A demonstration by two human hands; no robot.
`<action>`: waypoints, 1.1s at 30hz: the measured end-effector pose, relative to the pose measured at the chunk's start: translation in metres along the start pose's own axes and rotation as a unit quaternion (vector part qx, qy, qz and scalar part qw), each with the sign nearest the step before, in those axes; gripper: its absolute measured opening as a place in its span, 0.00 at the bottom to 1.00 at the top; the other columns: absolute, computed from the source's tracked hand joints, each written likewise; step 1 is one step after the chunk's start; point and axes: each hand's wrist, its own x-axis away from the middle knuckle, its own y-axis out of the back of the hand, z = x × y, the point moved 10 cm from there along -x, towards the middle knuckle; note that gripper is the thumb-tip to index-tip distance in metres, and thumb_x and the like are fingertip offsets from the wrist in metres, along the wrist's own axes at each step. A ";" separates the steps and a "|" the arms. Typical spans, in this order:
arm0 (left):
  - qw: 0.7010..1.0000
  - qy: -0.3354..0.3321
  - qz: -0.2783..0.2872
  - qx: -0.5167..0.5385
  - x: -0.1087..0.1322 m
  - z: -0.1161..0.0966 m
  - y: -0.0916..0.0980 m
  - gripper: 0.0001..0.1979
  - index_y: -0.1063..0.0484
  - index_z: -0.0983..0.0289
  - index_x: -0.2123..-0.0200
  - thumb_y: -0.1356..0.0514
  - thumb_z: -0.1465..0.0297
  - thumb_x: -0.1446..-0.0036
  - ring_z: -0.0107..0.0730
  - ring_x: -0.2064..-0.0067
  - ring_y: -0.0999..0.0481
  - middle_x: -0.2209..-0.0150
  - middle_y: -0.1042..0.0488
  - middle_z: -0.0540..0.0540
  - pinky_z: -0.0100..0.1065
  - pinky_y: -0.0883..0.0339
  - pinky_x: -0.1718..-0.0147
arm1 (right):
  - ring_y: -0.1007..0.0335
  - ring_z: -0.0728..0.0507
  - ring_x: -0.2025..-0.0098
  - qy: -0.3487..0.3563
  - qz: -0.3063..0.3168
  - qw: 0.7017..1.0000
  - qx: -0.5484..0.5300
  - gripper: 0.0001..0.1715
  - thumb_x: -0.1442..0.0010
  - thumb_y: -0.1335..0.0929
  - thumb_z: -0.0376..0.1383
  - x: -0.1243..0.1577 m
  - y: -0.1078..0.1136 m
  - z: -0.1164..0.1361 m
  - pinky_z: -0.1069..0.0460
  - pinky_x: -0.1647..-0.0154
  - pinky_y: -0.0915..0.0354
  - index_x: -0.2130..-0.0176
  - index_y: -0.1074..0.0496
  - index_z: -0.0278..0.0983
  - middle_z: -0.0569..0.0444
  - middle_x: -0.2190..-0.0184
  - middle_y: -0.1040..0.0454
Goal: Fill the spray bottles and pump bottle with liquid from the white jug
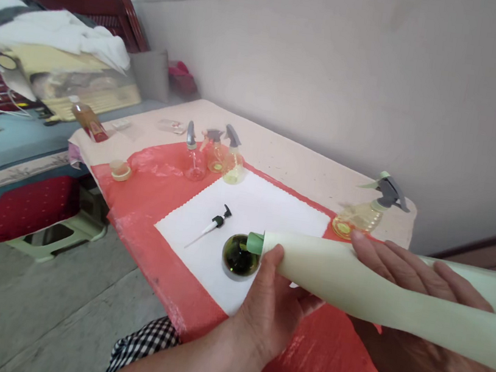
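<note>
My left hand (270, 309) grips a rolled pale green sheet (354, 281) near its narrow end, thumb on top. The roll forms a cone, and its tip rests at the rim of a dark green round bottle (238, 257) standing on a white cloth (247, 223). My right hand (406, 270) lies flat along the top of the roll, fingers stretched out. A black and white pump nozzle (213, 224) lies on the cloth to the left of the bottle.
Red plastic sheeting (145, 196) covers the beige table (298, 156). Three spray bottles (213, 153) stand at the back, another spray bottle (367, 212) with yellow liquid at the right, a brown bottle (90, 120) and a small cup (120, 169) at left. A red stool (33, 205) stands left.
</note>
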 end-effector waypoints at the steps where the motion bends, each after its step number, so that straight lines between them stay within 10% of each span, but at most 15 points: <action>1: 1.000 0.000 0.000 0.000 0.000 0.000 0.000 0.30 0.30 0.67 0.45 0.45 0.50 0.40 0.49 0.43 0.35 0.42 0.33 0.65 0.40 0.38 0.49 | 0.35 0.31 0.40 -0.001 -0.001 1.000 0.000 0.31 0.35 0.41 0.28 0.000 0.001 0.000 0.34 0.38 0.42 0.34 0.45 0.35 0.46 0.38 0.36; 33: 1.000 -0.004 0.022 -0.005 0.002 0.001 -0.006 0.33 0.31 0.68 0.43 0.46 0.49 0.41 0.51 0.41 0.36 0.42 0.33 0.65 0.41 0.39 0.47 | 0.36 0.32 0.40 0.002 0.003 1.000 0.014 0.32 0.35 0.39 0.30 -0.003 0.002 0.003 0.36 0.35 0.45 0.33 0.46 0.34 0.47 0.37 0.36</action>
